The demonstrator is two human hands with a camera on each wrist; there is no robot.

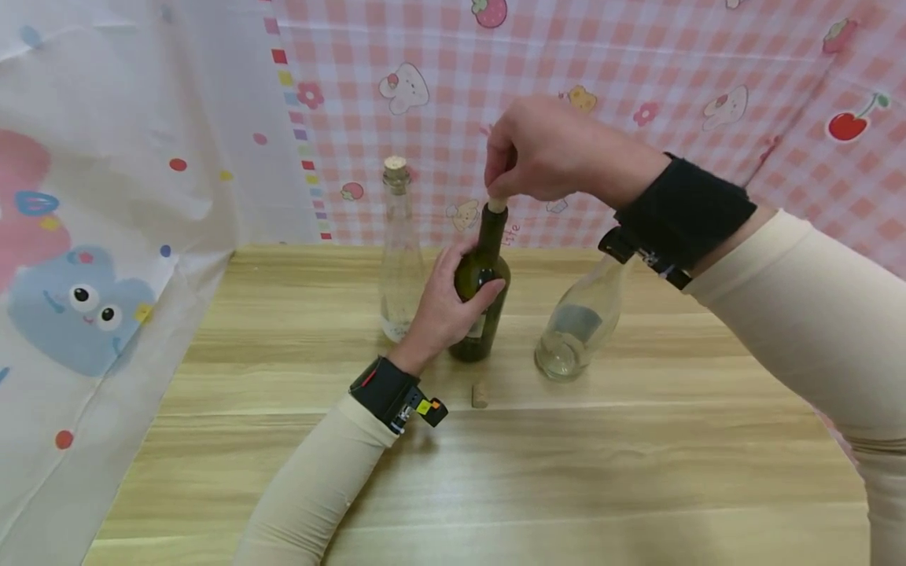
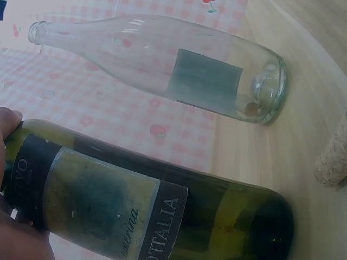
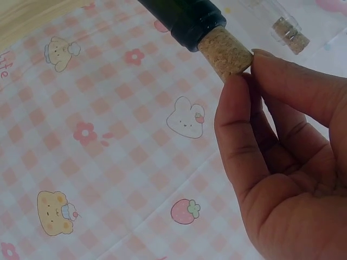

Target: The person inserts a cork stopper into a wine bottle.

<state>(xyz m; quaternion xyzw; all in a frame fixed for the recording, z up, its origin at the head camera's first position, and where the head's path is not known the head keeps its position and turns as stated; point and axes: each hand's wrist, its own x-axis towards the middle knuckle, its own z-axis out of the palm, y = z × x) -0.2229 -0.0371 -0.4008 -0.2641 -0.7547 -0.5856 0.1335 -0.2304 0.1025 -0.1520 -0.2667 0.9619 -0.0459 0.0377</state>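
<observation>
A dark green wine bottle (image 1: pixel 488 236) stands upright on the wooden table, its printed label (image 2: pixel 108 200) facing the left wrist camera. My left hand (image 1: pixel 449 303) grips it round the shoulder. Above the mouth, my right hand (image 1: pixel 548 153) pinches a cork (image 3: pixel 225 51) between thumb and forefinger. The cork's lower end sits in the bottle mouth, and much of its length stands out above the rim in the right wrist view. Another cork (image 1: pixel 480 395) stands on the table in front of the bottle.
Left of the green bottle stands a clear bottle (image 1: pixel 399 236) with a cork (image 1: pixel 395 167) in its mouth. To the right is a clear bottle (image 1: pixel 576 322) with a dark label and no cork in its mouth. A pink checked cloth (image 1: pixel 425 39) hangs behind the table.
</observation>
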